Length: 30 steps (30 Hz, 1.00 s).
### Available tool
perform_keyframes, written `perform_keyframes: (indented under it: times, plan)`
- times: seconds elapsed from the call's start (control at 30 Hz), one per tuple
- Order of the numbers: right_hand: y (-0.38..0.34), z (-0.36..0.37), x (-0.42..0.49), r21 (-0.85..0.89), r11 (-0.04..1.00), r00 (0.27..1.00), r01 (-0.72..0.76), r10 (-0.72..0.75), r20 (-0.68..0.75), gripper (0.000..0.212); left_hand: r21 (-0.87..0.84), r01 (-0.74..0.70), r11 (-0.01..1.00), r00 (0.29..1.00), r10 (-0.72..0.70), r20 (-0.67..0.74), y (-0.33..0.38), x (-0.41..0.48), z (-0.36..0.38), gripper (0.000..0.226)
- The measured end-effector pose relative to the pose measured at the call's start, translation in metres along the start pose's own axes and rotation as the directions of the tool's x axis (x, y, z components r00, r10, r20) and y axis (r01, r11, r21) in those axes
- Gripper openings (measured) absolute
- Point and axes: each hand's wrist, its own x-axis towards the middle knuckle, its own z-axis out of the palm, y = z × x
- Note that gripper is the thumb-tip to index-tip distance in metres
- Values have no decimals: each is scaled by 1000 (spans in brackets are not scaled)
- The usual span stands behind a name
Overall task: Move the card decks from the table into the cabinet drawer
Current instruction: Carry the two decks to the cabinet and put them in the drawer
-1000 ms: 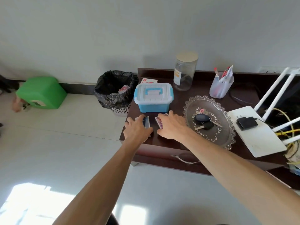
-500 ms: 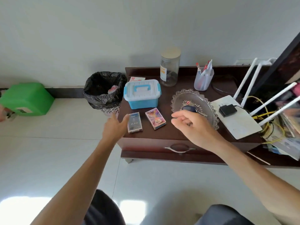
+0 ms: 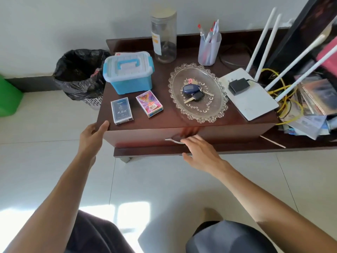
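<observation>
Left hand: the left hand [image 3: 92, 137] rests open against the front left corner of the cabinet [image 3: 145, 123], thumb on the top edge, gripping nothing
Right hand: the right hand [image 3: 199, 152] reaches with fingers spread to the metal drawer handle [image 3: 173, 140], fingertips at it, not closed around it
Drawer: the drawer [image 3: 138, 136] front sits shut
Decks: a dark blue card deck [image 3: 121, 110] and a purple card deck [image 3: 149, 103] lie flat side by side, apart, near the cabinet top's front edge, before a blue storage box [image 3: 128, 72]
Alongside: a glass dish [image 3: 213, 84] holding keys [image 3: 193, 92]
</observation>
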Motion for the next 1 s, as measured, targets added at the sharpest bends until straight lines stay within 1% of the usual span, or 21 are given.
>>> perform_keyframes:
  times: [0.07, 0.13, 0.2, 0.3, 0.43, 0.53, 0.6, 0.77, 0.87, 1.0]
  plan:
    - [-3, 4, 1, -66, 998, 1000, -10, 10, -13, 48, 11, 6, 1000, 1000, -6, 0, 0, 2, 0, 64]
    - [-6, 6, -1, -89, 996, 1000, -26, 25, -9, 50, 13, 20, 1000, 1000, -20, 15, 1, 2, -1, 67]
    - [-10, 7, -2, -94, 995, 999, -38, 36, -19, 50, 0, 41, 999, 998, -41, 39, 4, 3, -4, 65]
    - [-15, 7, -7, -107, 993, 998, -55, 52, -28, 46, 0, 86, 996, 991, -85, 107, 11, 6, -10, 57]
    - [-21, 11, -25, -93, 995, 999, -40, 39, -13, 46, 16, 123, 992, 973, -123, 196, 21, 8, -17, 58]
    - [-26, 14, -43, -76, 997, 1000, -17, 16, -11, 43, 1, 141, 990, 964, -137, 229, 21, 7, -18, 58]
    - [-29, 18, -58, -74, 997, 1000, -8, 7, -10, 41, -1, 146, 989, 962, -142, 234, 20, 5, -16, 57]
    - [-36, 27, -97, -63, 998, 999, 15, -12, 48, 42, -9, 141, 990, 971, -136, 197, 22, 0, -13, 57]
    - [-39, 33, -117, -65, 998, 996, 20, -14, 84, 46, -9, 129, 992, 976, -125, 177, 20, -2, -11, 56]
    - [-47, 41, -136, -29, 1000, 993, -10, 14, 121, 51, -16, 124, 992, 981, -120, 154, 15, 0, -10, 56]
